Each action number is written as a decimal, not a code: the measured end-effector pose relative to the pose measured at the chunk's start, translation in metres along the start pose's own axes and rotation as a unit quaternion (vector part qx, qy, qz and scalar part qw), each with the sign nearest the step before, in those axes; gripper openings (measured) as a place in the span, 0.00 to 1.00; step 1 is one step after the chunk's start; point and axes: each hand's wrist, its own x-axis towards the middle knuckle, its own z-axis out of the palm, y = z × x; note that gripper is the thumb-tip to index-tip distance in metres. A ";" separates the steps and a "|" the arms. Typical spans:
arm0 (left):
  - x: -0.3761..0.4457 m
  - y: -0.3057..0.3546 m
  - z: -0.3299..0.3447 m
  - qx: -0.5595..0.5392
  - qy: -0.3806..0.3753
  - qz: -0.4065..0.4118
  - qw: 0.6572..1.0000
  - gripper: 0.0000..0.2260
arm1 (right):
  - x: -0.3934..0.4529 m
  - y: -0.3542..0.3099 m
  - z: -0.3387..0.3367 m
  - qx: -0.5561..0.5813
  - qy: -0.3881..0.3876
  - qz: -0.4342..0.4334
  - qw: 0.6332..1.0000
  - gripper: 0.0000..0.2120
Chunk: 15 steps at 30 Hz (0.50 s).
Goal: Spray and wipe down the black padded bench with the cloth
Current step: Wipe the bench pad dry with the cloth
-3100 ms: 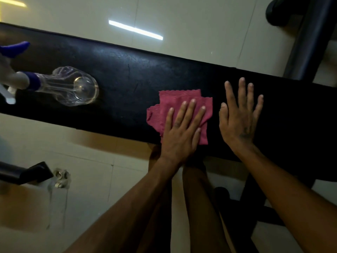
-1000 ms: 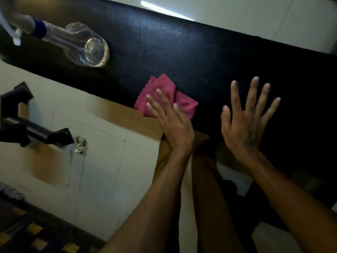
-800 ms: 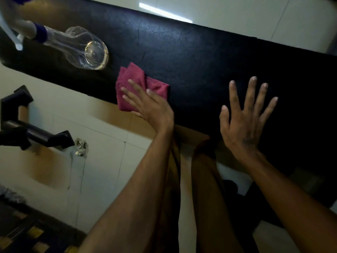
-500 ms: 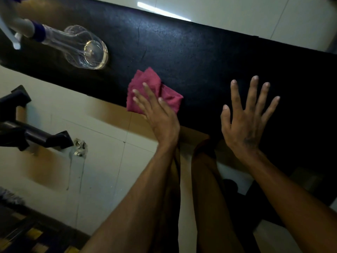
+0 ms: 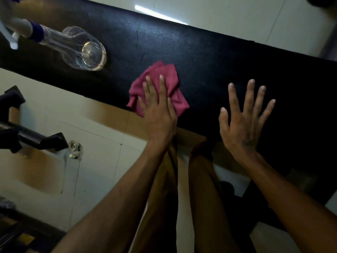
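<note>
- Left hand [image 5: 158, 114]: flat, fingers together, palm pressing on the crumpled magenta microfibre cloth [image 5: 160, 84]; not clamped round it.
- Cloth: soft, light, bunches easily (best held under the whole palm); lies at the near edge of the black padded vinyl bench [image 5: 209, 57], closer to its middle than half a second ago.
- Right hand [image 5: 242, 121]: fingers spread, empty, bracing on the pad, unmoved.
- Clear plastic spray bottle [image 5: 80, 48]: stands on the bench, far left, unmoved.
</note>
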 end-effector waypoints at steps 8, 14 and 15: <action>0.051 0.041 0.009 -0.007 0.067 -0.066 0.996 0.26 | 0.000 0.001 -0.002 0.014 -0.004 0.002 1.000 0.29; 0.023 0.033 0.010 0.037 -0.032 0.186 0.981 0.25 | 0.000 0.003 -0.002 0.016 -0.007 0.001 1.000 0.29; 0.038 0.029 0.006 0.054 -0.024 0.184 0.981 0.25 | 0.001 0.004 -0.002 0.018 -0.005 0.002 1.000 0.29</action>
